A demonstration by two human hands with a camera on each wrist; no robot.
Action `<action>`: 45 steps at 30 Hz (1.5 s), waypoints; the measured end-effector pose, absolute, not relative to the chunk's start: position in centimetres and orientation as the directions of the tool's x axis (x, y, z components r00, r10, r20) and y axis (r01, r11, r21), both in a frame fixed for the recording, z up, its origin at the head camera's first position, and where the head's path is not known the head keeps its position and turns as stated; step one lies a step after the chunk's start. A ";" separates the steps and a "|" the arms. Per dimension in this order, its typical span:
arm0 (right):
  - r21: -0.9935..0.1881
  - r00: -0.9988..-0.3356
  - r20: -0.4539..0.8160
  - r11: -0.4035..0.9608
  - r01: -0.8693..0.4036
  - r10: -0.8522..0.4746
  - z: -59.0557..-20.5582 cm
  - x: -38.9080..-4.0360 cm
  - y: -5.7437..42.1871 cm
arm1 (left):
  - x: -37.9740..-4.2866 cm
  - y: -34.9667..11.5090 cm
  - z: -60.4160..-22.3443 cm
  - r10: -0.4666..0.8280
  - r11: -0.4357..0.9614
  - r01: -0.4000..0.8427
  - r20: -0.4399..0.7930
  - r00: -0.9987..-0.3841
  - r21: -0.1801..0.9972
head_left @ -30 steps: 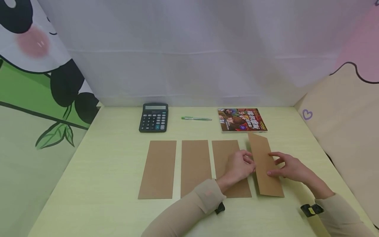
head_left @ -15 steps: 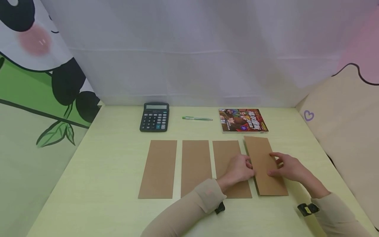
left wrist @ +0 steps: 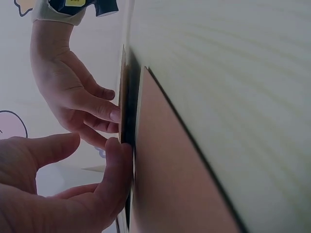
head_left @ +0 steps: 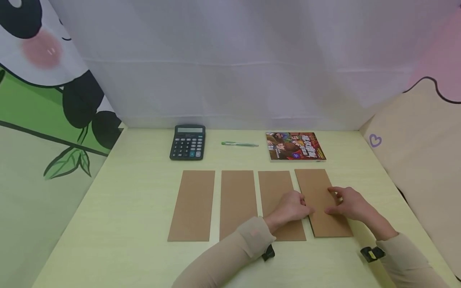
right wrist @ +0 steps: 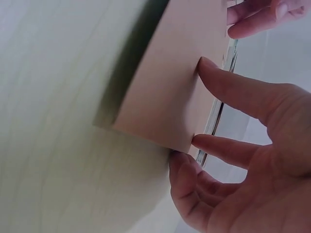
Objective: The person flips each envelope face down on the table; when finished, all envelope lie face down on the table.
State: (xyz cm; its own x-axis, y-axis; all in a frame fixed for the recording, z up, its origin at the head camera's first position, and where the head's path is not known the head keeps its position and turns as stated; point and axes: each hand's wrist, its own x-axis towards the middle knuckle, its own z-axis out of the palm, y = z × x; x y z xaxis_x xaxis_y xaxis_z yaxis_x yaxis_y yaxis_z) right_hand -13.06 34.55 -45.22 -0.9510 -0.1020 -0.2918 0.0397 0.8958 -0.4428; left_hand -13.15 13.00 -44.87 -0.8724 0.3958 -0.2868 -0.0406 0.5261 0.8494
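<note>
A brown cardboard rectangle [head_left: 320, 192] at the right end of a row lies nearly level, a little above the tabletop. My right hand [head_left: 351, 204] holds its right edge; in the right wrist view the thumb and a finger rest on its face and other fingertips tuck beneath the edge. My left hand [head_left: 289, 206] reaches across the neighbouring cardboard rectangle [head_left: 273, 184], fingertips at the held piece's left edge. In the left wrist view, a left fingertip [left wrist: 119, 150] touches near that edge, while the thumb stays apart.
Two more cardboard rectangles, a middle one [head_left: 237, 196] and a leftmost one [head_left: 191, 206], lie flat. Behind the row are a black calculator [head_left: 187, 143], a green pen [head_left: 239, 144] and a colourful book [head_left: 295, 146]. A white sheet [head_left: 234, 72] rises along the table's back edge.
The right-hand cardboard rectangle has tipped down from a raised slant to nearly level, its far end coming nearer. The right hand has lowered with it; the left hand has barely moved.
</note>
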 end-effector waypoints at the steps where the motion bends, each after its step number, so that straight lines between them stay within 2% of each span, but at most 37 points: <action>1: -0.441 -0.952 -0.289 0.897 0.036 -0.103 -45.2 -13.1 34.5 | -13.1 13.0 -44.8 0.401 0.522 -0.044 -0.290 -0.869 0.852; 14: -0.382 -0.956 -0.273 0.924 0.006 -0.106 -45.0 -12.9 33.8 | -12.8 13.1 -44.2 0.410 0.543 -0.013 -0.278 -0.869 0.840; 26: -0.429 -0.972 -0.203 0.903 -0.018 -0.116 -44.9 -12.9 34.7 | -13.0 12.2 -44.2 0.438 0.502 -0.026 -0.280 -0.854 0.864; 30: -0.431 -0.976 -0.183 0.902 -0.029 -0.119 -45.1 -13.1 35.3 | -13.1 11.6 -43.6 0.460 0.481 0.004 -0.249 -0.852 0.877; 33: -0.424 -0.981 -0.153 0.904 -0.048 -0.124 -45.2 -13.2 35.8 | -13.3 11.1 -43.5 0.488 0.476 0.075 -0.192 -0.851 0.876; 38: -0.408 -0.987 -0.081 0.908 -0.096 -0.141 -45.6 -13.4 36.1 | -13.6 8.4 -43.6 0.531 0.431 0.152 -0.114 -0.839 0.889; 42: -0.379 -0.986 -0.048 0.916 -0.129 -0.159 -45.7 -13.5 36.5 | -14.2 4.1 -43.0 0.552 0.382 0.149 -0.096 -0.828 0.912; 45: -0.346 -0.986 -0.039 0.928 -0.141 -0.164 -45.5 -13.4 36.8 | -15.0 0.2 -42.9 0.525 0.412 0.157 -0.093 -0.846 0.898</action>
State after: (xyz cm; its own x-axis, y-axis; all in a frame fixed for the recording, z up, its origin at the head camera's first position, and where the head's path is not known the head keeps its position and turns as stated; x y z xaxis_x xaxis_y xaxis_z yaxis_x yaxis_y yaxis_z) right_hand -13.44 36.78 -45.55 -0.9856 -0.1644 -0.0387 -0.1412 0.9276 -0.3459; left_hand -15.00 0.18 -42.88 -0.8460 0.5251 -0.0928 0.1572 0.4120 0.8975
